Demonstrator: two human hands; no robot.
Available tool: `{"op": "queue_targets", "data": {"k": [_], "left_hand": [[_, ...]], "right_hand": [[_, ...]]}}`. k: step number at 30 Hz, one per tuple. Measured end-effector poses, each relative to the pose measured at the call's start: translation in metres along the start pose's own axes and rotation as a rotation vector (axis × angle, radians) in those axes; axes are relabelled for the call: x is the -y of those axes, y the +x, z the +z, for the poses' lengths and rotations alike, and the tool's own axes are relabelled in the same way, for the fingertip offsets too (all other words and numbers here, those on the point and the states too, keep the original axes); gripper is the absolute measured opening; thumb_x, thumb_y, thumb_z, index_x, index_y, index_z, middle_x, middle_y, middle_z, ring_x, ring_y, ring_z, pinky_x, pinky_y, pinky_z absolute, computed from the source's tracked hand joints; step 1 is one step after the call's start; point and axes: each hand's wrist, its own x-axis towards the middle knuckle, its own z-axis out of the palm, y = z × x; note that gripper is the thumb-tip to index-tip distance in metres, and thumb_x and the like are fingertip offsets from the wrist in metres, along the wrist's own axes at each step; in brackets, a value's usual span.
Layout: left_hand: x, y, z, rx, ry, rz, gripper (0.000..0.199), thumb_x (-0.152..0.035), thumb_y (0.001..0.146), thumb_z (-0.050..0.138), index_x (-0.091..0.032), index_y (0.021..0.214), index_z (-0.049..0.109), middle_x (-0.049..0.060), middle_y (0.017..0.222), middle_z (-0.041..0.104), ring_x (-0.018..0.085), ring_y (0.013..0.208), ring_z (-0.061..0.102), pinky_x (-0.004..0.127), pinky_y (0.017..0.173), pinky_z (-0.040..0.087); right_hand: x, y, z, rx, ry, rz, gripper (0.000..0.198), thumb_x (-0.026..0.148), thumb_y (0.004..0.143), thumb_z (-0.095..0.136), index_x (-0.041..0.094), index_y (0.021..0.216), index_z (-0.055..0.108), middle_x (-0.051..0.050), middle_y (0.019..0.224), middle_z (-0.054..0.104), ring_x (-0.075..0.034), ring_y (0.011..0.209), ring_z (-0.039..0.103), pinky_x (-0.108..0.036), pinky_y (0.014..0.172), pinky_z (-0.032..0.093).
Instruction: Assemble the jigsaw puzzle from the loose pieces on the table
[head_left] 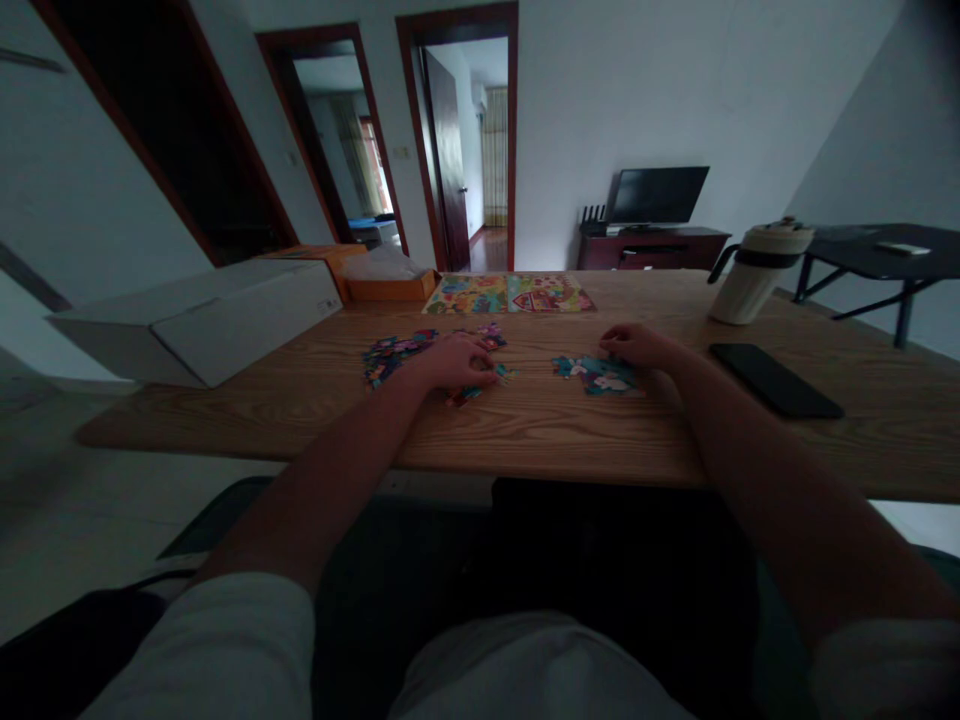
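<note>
Wood grain runs across the table (525, 440), where the person's two bare hands rest over jigsaw pieces. The left hand (459, 360) lies palm down at the right side of a heap of loose pieces (390, 355), dark and many-coloured. Its fingers are bent and held close together rather than spread, their tips pointing right, just beside a small teal-and-yellow piece (508, 373) (whether they pinch it or merely lie next to it, I cannot tell). More pieces show beyond the knuckles and below the palm.

To the right, well apart from the heap, lies a joined patch of puzzle (609, 378), teal with pale shapes. The right hand (636, 346) is at its far edge, fingers curled inward, thumb and forefinger tips near each other; any piece between them is too small and dim to make out.

Beyond both hands a colourful printed sheet (474, 295) lies flat. A black phone (776, 380) sits right of the right forearm, with a cream flask (759, 275) behind it; a white box (240, 315) stands at the left.
</note>
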Motion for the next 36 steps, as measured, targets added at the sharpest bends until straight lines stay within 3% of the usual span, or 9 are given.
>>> {"op": "queue_targets", "data": {"k": [3, 6, 11, 13, 17, 21, 26, 30, 36], "left_hand": [[0.012, -0.005, -0.005, -0.026, -0.081, 0.017, 0.035, -0.051, 0.089, 0.064, -0.025, 0.106, 0.081, 0.007, 0.139, 0.067, 0.027, 0.133, 0.056, 0.037, 0.114, 0.038], [0.023, -0.016, -0.016, -0.021, -0.117, -0.101, 0.042, -0.055, 0.085, 0.067, -0.027, 0.113, 0.079, 0.005, 0.136, 0.068, 0.028, 0.131, 0.058, 0.037, 0.111, 0.041], [0.029, -0.03, -0.027, 0.205, -0.095, -0.244, 0.078, -0.068, 0.062, 0.082, -0.033, 0.131, 0.071, 0.006, 0.146, 0.061, 0.032, 0.134, 0.055, 0.037, 0.11, 0.041], [0.029, -0.029, -0.026, 0.227, -0.09, -0.257, 0.081, -0.068, 0.057, 0.084, -0.035, 0.13, 0.072, 0.005, 0.147, 0.06, 0.033, 0.134, 0.054, 0.037, 0.11, 0.041], [0.036, -0.027, -0.024, 0.175, -0.108, -0.287, 0.055, -0.067, 0.076, 0.072, -0.032, 0.118, 0.079, 0.006, 0.133, 0.069, 0.03, 0.122, 0.063, 0.037, 0.105, 0.044], [0.052, -0.032, -0.026, 0.018, -0.037, -0.352, 0.04, -0.054, 0.082, 0.069, -0.029, 0.11, 0.081, 0.007, 0.144, 0.063, 0.032, 0.13, 0.058, 0.039, 0.108, 0.042], [0.063, -0.043, -0.034, 0.142, -0.106, -0.511, 0.066, -0.059, 0.068, 0.08, -0.032, 0.128, 0.074, 0.007, 0.137, 0.068, 0.031, 0.11, 0.068, 0.035, 0.089, 0.052], [0.06, -0.041, -0.044, 0.205, -0.123, -0.49, 0.088, -0.064, 0.058, 0.085, -0.031, 0.138, 0.067, 0.008, 0.141, 0.065, 0.033, 0.118, 0.065, 0.034, 0.093, 0.05], [0.071, -0.054, -0.051, 0.152, -0.083, -0.468, 0.077, -0.056, 0.07, 0.081, -0.028, 0.14, 0.065, 0.007, 0.143, 0.065, 0.032, 0.125, 0.061, 0.036, 0.102, 0.048]], "right_hand": [[0.0, 0.0, 0.0, -0.008, -0.006, 0.002, 0.017, 0.029, 0.096, 0.065, 0.016, 0.102, 0.075, -0.009, 0.091, 0.076, -0.017, 0.07, 0.067, -0.027, 0.066, 0.053], [0.0, 0.0, -0.001, 0.004, 0.02, 0.001, 0.016, 0.028, 0.096, 0.066, 0.017, 0.101, 0.075, -0.01, 0.092, 0.077, -0.018, 0.071, 0.068, -0.027, 0.066, 0.054], [0.0, 0.0, -0.001, 0.028, 0.052, 0.021, 0.018, 0.03, 0.094, 0.069, 0.016, 0.103, 0.075, -0.011, 0.092, 0.076, -0.019, 0.072, 0.068, -0.029, 0.067, 0.054], [-0.001, 0.0, -0.001, 0.026, 0.041, 0.006, 0.019, 0.03, 0.094, 0.069, 0.016, 0.103, 0.076, -0.011, 0.092, 0.076, -0.019, 0.072, 0.068, -0.029, 0.068, 0.054], [-0.001, 0.0, -0.001, 0.009, 0.02, 0.012, 0.019, 0.031, 0.094, 0.067, 0.016, 0.103, 0.076, -0.01, 0.088, 0.076, -0.018, 0.069, 0.068, -0.028, 0.065, 0.054], [-0.003, 0.002, -0.001, 0.017, 0.02, -0.009, 0.019, 0.03, 0.095, 0.066, 0.015, 0.101, 0.076, -0.01, 0.091, 0.077, -0.018, 0.069, 0.067, -0.027, 0.064, 0.053], [-0.003, 0.002, 0.0, 0.003, 0.017, 0.004, 0.018, 0.029, 0.095, 0.065, 0.016, 0.101, 0.077, -0.011, 0.093, 0.077, -0.019, 0.071, 0.068, -0.028, 0.067, 0.055], [0.0, 0.0, 0.0, -0.005, 0.002, -0.005, 0.016, 0.027, 0.096, 0.065, 0.016, 0.098, 0.077, -0.011, 0.095, 0.077, -0.019, 0.075, 0.069, -0.028, 0.07, 0.055], [0.002, -0.001, -0.001, 0.009, -0.006, 0.003, 0.017, 0.026, 0.097, 0.064, 0.015, 0.102, 0.076, -0.012, 0.099, 0.078, -0.019, 0.074, 0.069, -0.028, 0.067, 0.054]]}}
